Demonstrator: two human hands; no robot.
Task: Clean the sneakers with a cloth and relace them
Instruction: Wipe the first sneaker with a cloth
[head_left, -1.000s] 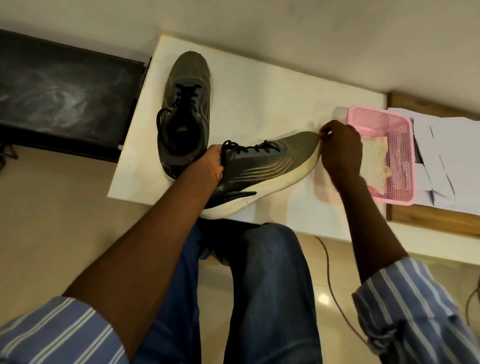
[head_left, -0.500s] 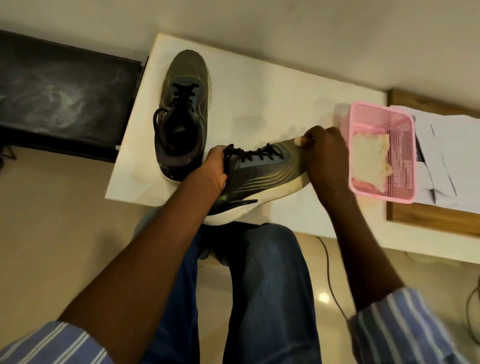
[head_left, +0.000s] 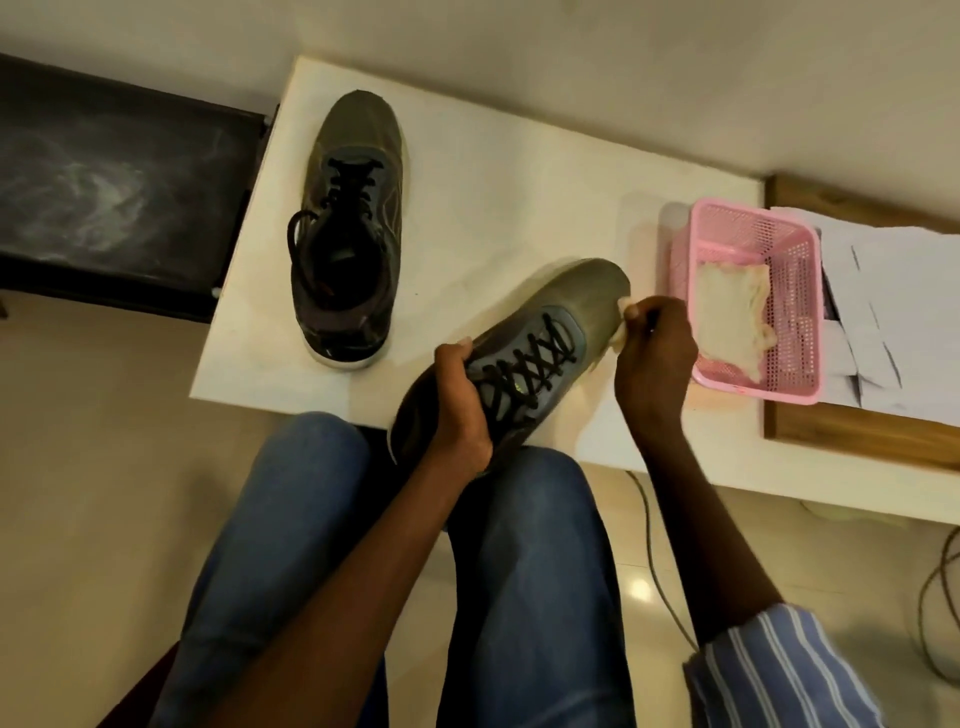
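With the laced sneaker (head_left: 519, 358) gripped at its collar by the left hand (head_left: 460, 410), the cloth (head_left: 621, 325) pinched in the right hand (head_left: 652, 358) should be drawn firmly along the toe edge.

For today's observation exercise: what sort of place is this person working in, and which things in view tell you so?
Probably an indoor home or office room: a white table against a plain wall, a glossy tiled floor with loose cables, and papers on a neighbouring wooden desk.
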